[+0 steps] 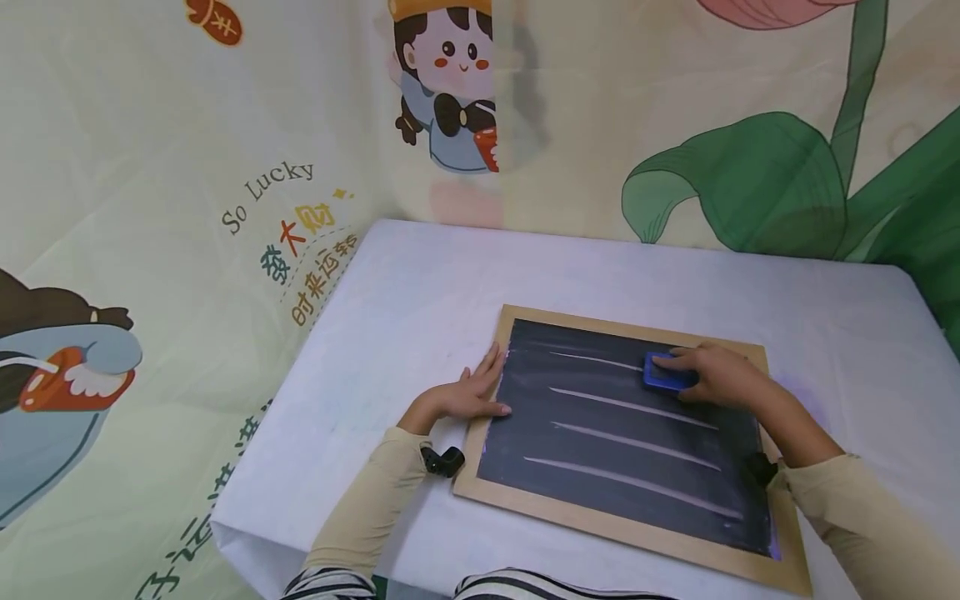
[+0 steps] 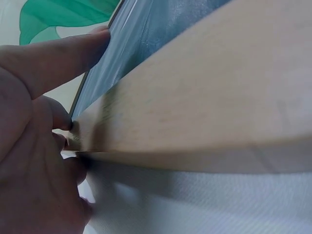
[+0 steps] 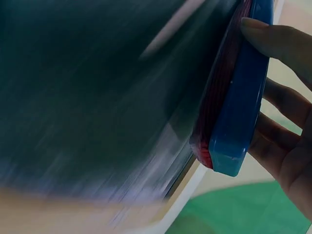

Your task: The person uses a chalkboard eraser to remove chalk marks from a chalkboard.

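A counter [image 1: 390, 317] draped in white cloth carries a wood-framed chalkboard [image 1: 525, 500], the landmark here. Behind the chalkboard, printed fabric backdrops hang on 2 sides: a cartoon girl [image 1: 446, 83] with lettering beyond its far-left corner, and large green leaves [image 1: 757, 179] beyond its far edge. Nothing lies between the hands and the chalkboard. A small black wrist-mounted device [image 1: 442, 460] sits just off the chalkboard's left frame, and striped clothing [image 1: 525, 583] shows below its near edge.

The chalkboard lies flat, slightly rotated, near the middle of the counter. Its dark surface is smeared grey and crossed by 4 long pale chalk lines [image 1: 633, 408], with smudged traces at the top.

A blue eraser [image 1: 666, 372] rests on the upper part of the chalkboard's dark surface; the right wrist view shows a reddish felt layer under its blue plastic back. The right hand [image 1: 720, 375] grips it, fingers curled over its top and sides. The left hand [image 1: 472, 392] lies flat with fingers straight, pressing on the chalkboard's left frame edge, fingertips [image 1: 498, 358] reaching onto the wood.
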Demonstrator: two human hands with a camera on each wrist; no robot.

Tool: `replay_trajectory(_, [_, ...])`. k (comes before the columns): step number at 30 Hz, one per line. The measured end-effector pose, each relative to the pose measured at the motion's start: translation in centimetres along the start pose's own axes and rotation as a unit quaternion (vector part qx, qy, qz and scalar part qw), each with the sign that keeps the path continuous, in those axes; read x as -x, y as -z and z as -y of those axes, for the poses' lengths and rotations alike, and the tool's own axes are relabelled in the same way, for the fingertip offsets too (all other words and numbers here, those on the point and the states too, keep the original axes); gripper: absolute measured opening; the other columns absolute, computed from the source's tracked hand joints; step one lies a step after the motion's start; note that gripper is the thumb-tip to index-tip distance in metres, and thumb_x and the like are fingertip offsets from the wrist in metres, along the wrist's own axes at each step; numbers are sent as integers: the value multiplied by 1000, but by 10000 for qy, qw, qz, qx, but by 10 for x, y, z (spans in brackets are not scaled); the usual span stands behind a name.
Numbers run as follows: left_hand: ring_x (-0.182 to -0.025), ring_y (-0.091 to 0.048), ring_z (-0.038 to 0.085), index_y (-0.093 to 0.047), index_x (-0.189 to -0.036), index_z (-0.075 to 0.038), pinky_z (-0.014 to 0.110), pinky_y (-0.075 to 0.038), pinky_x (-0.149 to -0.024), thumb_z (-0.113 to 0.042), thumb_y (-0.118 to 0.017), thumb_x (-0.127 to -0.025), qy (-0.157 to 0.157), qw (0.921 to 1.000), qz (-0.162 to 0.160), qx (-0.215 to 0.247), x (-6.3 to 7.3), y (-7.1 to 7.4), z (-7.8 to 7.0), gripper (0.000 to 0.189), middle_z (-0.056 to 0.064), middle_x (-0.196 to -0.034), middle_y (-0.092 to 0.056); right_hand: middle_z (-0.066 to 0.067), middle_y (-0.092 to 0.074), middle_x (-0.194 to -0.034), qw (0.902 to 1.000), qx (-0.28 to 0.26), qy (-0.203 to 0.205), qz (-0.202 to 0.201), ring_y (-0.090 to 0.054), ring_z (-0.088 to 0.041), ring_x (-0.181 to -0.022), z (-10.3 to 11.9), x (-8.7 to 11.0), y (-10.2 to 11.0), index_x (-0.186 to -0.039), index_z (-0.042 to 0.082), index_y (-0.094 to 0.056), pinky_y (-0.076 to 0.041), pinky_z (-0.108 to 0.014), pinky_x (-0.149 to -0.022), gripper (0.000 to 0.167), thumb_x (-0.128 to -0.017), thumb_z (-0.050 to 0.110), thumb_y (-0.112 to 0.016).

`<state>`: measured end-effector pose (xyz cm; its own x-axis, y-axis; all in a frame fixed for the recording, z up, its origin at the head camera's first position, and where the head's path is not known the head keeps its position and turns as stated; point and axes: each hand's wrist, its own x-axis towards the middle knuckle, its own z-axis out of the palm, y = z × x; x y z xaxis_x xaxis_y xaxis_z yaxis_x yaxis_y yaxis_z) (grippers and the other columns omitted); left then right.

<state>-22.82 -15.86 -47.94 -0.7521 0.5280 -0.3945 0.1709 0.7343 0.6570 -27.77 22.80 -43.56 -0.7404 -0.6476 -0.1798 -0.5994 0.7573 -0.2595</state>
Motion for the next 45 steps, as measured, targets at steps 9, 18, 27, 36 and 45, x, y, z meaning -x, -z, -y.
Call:
replay_trajectory(9, [-136, 24, 14, 19, -144, -15, 52, 9, -110, -39, -57, -88, -49, 10000, 29, -38, -1, 1, -6, 98, -1, -146, 34, -20, -58, -122, 9991, 200, 349, 115, -56, -29, -91, 46, -51, 4, -127, 11, -56, -47, -42, -73, 59, -72, 18, -76])
replay_trajectory(18, [-137, 24, 15, 18, -144, -12, 53, 9, -109, -37, -59, -87, -13, 10000, -9, -6, 2, 0, -12, 99, 2, -146, 33, -12, -62, -119, 9970, 429, 561, 304, -58, -22, -87, 97, -100, 4, -130, 17, -52, -48, -37, -74, 60, -74, 22, -74])
replay_trajectory(27, [-136, 24, 12, 20, -143, -14, 51, 7, -110, -39, -58, -87, 97, 9999, 64, -36, 2, -3, -15, 99, 0, -146, 34, -12, -61, -119, 9975, 493, 485, 153, -57, -28, -92, 126, -123, -5, -132, 20, -50, -48, -41, -79, 59, -77, 23, -72])
replay_trajectory(36, [-138, 21, 18, 18, -143, -9, 54, 6, -110, -36, -57, -88, 12, 10000, -83, -43, 1, 0, -12, 96, 3, -147, 32, -14, -46, -137, 9997, 193, 144, 73, -47, -36, -119, 133, -129, -11, -137, 22, -43, -44, -46, -92, 62, -81, 26, -69])
replay_trajectory(45, [-138, 19, 19, 18, -143, -11, 54, 5, -110, -37, -56, -89, 26, 9999, -86, -63, -1, -2, -9, 96, 4, -147, 32, -11, -36, -145, 9996, 38, 261, -76, -41, -39, -124, 140, -127, -16, -137, 24, -44, -35, -55, -98, 56, -85, 17, -65])
